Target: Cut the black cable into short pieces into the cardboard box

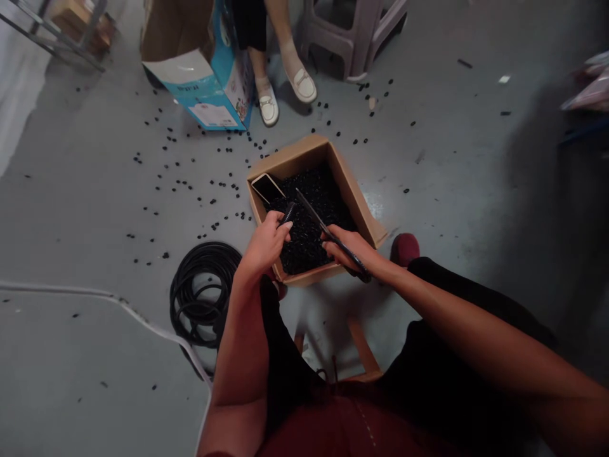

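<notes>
Grey painted floor (71, 381) under everything, dotted with loose black pellets (212, 201) that thin out towards the edges. Far left, a white cable (95, 291) curving along the floor, then a coiled black hose (202, 252) lying flat just beside the cardboard box. Higher up, a blue-and-white carton (204, 70) tilted on the floor, close to a co-worker's white loafers (301, 86).

Next, the left hand (264, 244), closed around a short dark piece (287, 214), resting just over the near left edge of an open cardboard box (295, 158). Inside the box, a heap of black pellets (309, 235) nearly filling it, and a smartphone (267, 188) lying on top against the left wall. Then the right hand (345, 247), fingers curled around a long, slim black strip (328, 228) that slants across the pellets, its far end above the heap and its near end past the box edge. Beyond the box, a maroon shoe (404, 249) by the right corner. Top centre, a mauve plastic stool (352, 38); far right, a pinkish bag (587, 89), partly in shadow.
</notes>
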The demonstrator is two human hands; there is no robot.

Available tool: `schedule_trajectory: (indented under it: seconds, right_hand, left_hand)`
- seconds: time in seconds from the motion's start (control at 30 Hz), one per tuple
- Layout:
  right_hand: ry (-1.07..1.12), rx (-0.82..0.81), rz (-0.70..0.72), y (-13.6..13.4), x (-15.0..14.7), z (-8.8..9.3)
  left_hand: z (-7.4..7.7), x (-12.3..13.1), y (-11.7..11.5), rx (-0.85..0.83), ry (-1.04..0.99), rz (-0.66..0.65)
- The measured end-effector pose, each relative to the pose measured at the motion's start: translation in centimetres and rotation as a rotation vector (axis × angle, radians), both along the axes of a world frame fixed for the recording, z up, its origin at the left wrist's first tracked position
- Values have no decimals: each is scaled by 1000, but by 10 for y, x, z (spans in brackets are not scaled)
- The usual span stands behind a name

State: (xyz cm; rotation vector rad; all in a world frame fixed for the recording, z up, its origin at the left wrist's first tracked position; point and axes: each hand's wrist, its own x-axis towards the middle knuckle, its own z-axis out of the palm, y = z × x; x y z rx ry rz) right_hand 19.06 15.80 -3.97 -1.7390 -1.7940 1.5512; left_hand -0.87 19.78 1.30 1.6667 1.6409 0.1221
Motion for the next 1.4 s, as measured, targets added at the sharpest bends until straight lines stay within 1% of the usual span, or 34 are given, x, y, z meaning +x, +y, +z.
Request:
schedule_trajectory:
  seconds: [0.1, 0.2, 0.3, 0.4, 0.53, 0.7, 0.87, 1.1, 1.3, 1.4]
  right_hand:
    - [111, -40, -77, 7, 2, 7]
    - [147, 24, -121, 12, 5, 12]
    - [183, 83, -129, 14, 7, 15]
    - [211, 86, -98, 12, 6, 16]
    - [253, 71, -39, 6, 4, 15]
    - [255, 98, 4, 2, 4, 19]
    - [201, 101, 26, 2, 5, 22]
    - [240, 104, 24, 2, 8, 22]
    - [209, 109, 60, 3, 9, 19]
    - [171, 116, 55, 4, 8, 21]
  left_hand:
    - [2, 0, 1, 81, -115, 44]
    - [3, -1, 2, 158, -145, 99]
    - [5, -2, 3, 181, -208, 162]
    - [6, -1, 3, 154, -365, 216]
    - [6, 1, 3, 75, -592, 271]
    - [8, 3, 3, 3, -686, 306]
    - [6, 4, 4, -16, -680, 283]
    - [7, 6, 3, -32, -654, 247]
    - [8, 5, 4, -68, -595, 114]
    - [8, 4, 4, -86, -567, 83]
